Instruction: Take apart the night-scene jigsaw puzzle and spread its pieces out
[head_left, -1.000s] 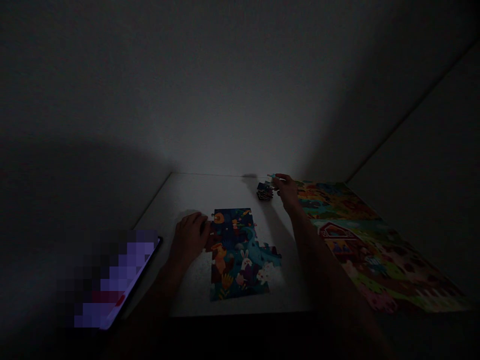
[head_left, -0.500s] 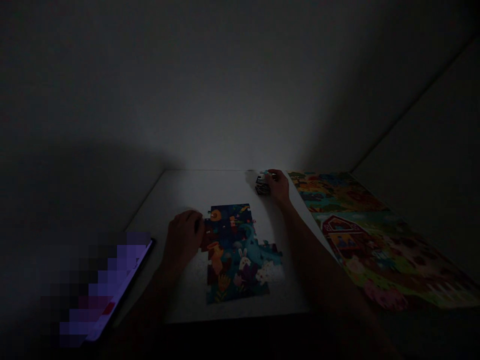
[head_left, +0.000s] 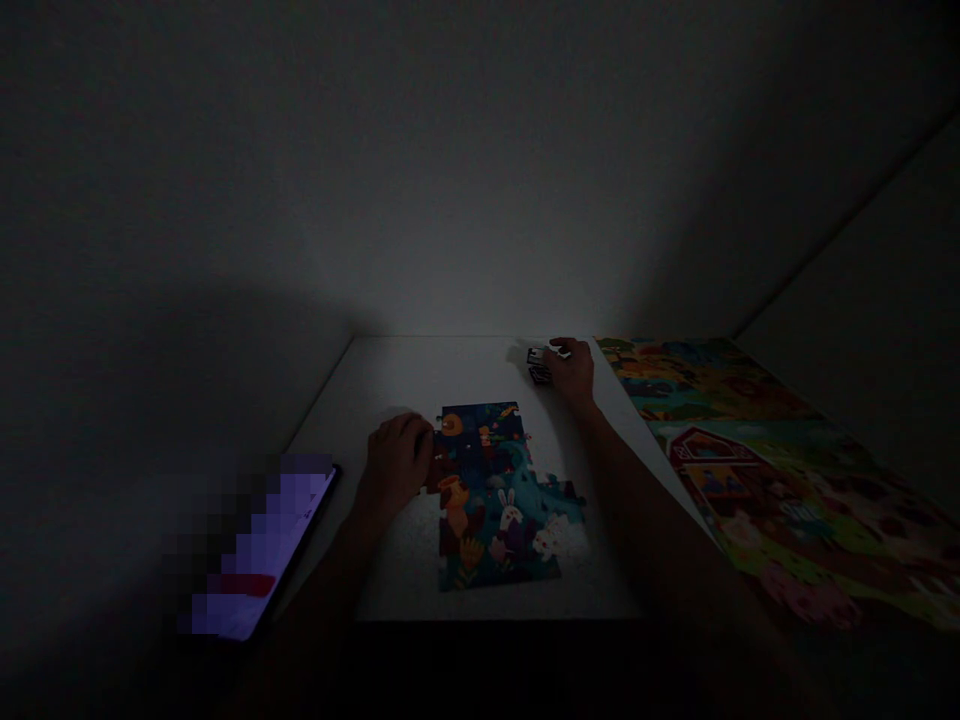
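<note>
Glowing at the near left, a screen (head_left: 289,530) sits beside the white table (head_left: 427,370), with a farm picture (head_left: 757,500) across on the right. Between them lies the partly joined puzzle (head_left: 499,500), flat on the table, its right and left edges stepped with open tabs. It looks light and thin, firm within each piece but likely to flex or part at the seams, so it is better slid with spread fingers than lifted by a corner. The left hand (head_left: 399,455) rests curled at its left edge; whether it grips anything I cannot tell. Farther off, the right hand (head_left: 574,375) bends narrowly over a small stack of pieces (head_left: 538,374), its hold unclear in the gloom. Loose pieces probably skid easily; pinching opposite edges should spare the tabs. Behind rises the wall (head_left: 465,220).
</note>
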